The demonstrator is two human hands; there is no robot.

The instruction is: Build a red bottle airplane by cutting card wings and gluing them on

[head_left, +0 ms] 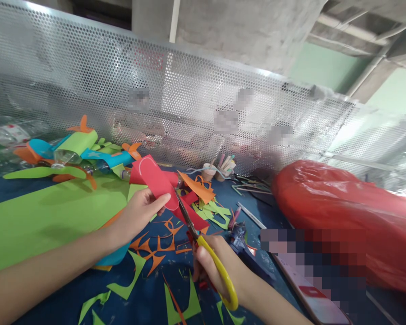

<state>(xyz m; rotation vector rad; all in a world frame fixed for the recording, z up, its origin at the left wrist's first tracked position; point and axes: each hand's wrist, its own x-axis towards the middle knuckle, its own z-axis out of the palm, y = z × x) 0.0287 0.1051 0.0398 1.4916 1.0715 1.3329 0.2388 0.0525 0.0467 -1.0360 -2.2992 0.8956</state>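
Note:
In the head view, my left hand point(148, 203) pinches a piece of red paper point(154, 178) between thumb and fingers. A pale rounded outline is drawn along the paper's edge. My right hand point(213, 259) grips scissors point(211, 257) with a yellow handle, and some red shows at the other handle loop. Their dark blades meet the paper's lower right edge, where a red strip point(196, 219) hangs away. Orange scraps point(171, 230) and green scraps point(181, 307) lie on the blue table below both hands.
Green sheets point(54, 216), bottle crafts with paper propellers point(50, 171) and clear bottles point(10, 135) are at left. Cups of pens point(225, 168) stand by the perforated metal screen point(88, 76). At right are a phone-like device point(307, 289) and a large red plastic bag point(341, 216).

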